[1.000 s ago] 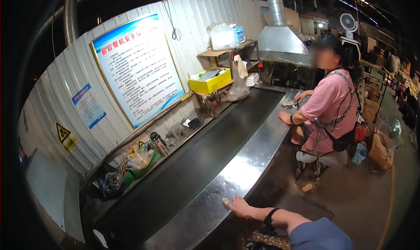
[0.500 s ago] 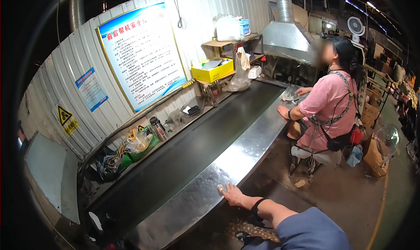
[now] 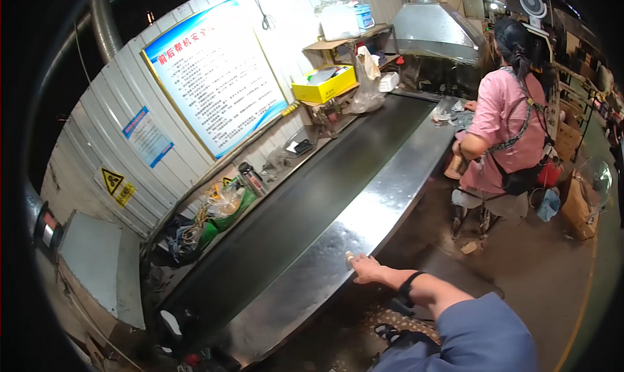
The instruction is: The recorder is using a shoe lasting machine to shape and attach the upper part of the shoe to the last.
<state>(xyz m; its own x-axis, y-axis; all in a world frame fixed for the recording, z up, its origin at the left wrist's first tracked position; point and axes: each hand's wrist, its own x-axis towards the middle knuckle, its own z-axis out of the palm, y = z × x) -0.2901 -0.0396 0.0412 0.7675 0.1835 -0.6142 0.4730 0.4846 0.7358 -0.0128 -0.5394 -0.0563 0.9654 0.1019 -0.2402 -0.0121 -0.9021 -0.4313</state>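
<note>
My right hand (image 3: 367,268) rests at the near edge of the shiny metal ledge (image 3: 300,305) that runs beside a dark conveyor belt (image 3: 286,222). Its fingers reach out over the ledge, and a small pale patch, perhaps a wrapping, shows at a fingertip. I see nothing held in this hand. A black band (image 3: 408,287) circles the forearm below a blue sleeve. My left hand is out of the picture.
Farther along the ledge sits a person in pink (image 3: 510,125), beside small whitish pieces (image 3: 442,115). A metal hood (image 3: 434,34) covers the belt's far end. Along the wall stand a yellow box (image 3: 325,86), a dark flask (image 3: 252,179) and a green basket (image 3: 227,219).
The view has shifted, so my hand appears farther right and higher while still on the ledge. The person in pink has turned away and drawn one arm back from the ledge.
</note>
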